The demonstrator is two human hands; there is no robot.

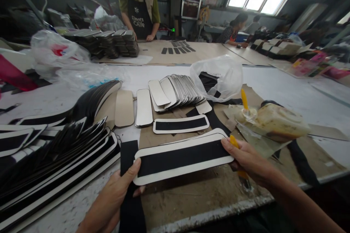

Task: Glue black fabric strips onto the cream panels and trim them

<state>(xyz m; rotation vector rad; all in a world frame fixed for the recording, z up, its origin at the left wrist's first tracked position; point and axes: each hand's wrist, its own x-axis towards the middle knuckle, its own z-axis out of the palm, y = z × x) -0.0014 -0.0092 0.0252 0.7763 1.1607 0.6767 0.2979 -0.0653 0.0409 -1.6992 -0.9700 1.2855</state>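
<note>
A long rounded panel (pixel 183 157), white-edged with a black strip along its middle, is held up between both hands near the table's front. My left hand (pixel 115 193) pinches its left end, thumb on top. At the right end, my right hand (pixel 246 156) grips the panel and also has a yellow-handled tool (pixel 242 174) between its fingers, pointing down. Just behind lies a smaller white-edged black piece (pixel 181 124). A black strip (pixel 129 164) lies under the left end, partly hidden by my left hand.
Stacked long panels (pixel 62 174) fill the left side. Behind the hands are a row of white pieces (pixel 182 91) and a plastic bag (pixel 235 76). A glue container (pixel 281 120) stands right, beside a yellow handle (pixel 244 99). A person (pixel 140 11) stands across the table.
</note>
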